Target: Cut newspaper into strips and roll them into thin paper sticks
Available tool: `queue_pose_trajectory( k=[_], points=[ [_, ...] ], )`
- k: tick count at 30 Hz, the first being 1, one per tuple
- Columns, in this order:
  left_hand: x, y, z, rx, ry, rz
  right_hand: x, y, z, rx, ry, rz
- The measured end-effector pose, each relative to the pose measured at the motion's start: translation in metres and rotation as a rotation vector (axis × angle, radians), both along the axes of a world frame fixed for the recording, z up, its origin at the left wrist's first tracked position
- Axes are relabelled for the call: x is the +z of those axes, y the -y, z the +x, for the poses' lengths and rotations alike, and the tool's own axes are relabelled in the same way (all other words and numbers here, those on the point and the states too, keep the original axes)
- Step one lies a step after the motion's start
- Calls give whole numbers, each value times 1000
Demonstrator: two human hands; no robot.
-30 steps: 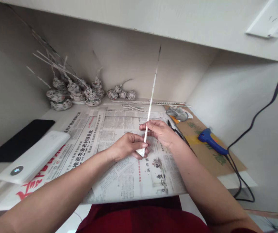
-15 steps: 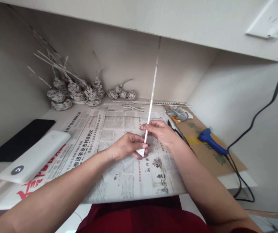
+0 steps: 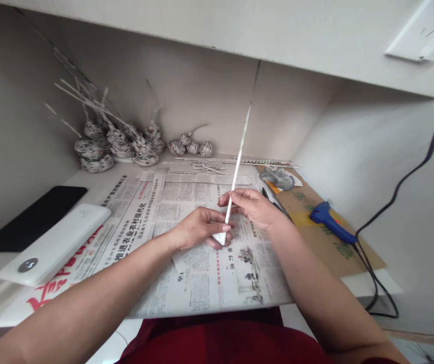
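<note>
A thin white rolled-paper stick [image 3: 240,144] leans up and away from me, its top tilted to the right. A fine dark rod [image 3: 256,81] runs out of its upper end. The lower end widens into a small flat paper corner. My left hand [image 3: 201,227] pinches the stick there between thumb and fingers. Just above it, my right hand [image 3: 254,207] has thumb and fingertips closed round the stick. Both hands are over newspaper sheets [image 3: 197,199] spread on the table, with some fingertips hidden behind the stick.
Woven paper gourd shapes [image 3: 144,151] and small balls [image 3: 205,148] stand at the back left. Loose paper sticks [image 3: 209,168] lie behind the newspaper. A white power bank [image 3: 61,242] is left; a blue glue gun [image 3: 332,222] rests on cardboard [image 3: 364,260] right. A shelf edge [image 3: 209,45] overhangs.
The upper part of the paper stick and its rod have swung slightly to the right. Both hands keep almost the same place and grip.
</note>
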State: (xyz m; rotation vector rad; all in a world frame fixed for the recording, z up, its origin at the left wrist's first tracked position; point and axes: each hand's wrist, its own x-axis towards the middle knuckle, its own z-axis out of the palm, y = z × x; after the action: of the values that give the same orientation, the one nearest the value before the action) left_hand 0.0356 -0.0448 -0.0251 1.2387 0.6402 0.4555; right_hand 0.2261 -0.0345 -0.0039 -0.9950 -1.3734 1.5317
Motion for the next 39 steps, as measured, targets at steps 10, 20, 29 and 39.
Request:
queue_pose_trajectory(
  k=[10,20,29,39],
  points=[
    [1,0,0,0,-3,6,2,0,2,15,9,57],
    [1,1,1,4,-37,4,2,0,2,36,19,55],
    [0,1,1,4,-36,-4,3,1,1,15,13,81],
    [-1,0,0,-14,-33,-3,6,2,3,9,19,101]
  ],
)
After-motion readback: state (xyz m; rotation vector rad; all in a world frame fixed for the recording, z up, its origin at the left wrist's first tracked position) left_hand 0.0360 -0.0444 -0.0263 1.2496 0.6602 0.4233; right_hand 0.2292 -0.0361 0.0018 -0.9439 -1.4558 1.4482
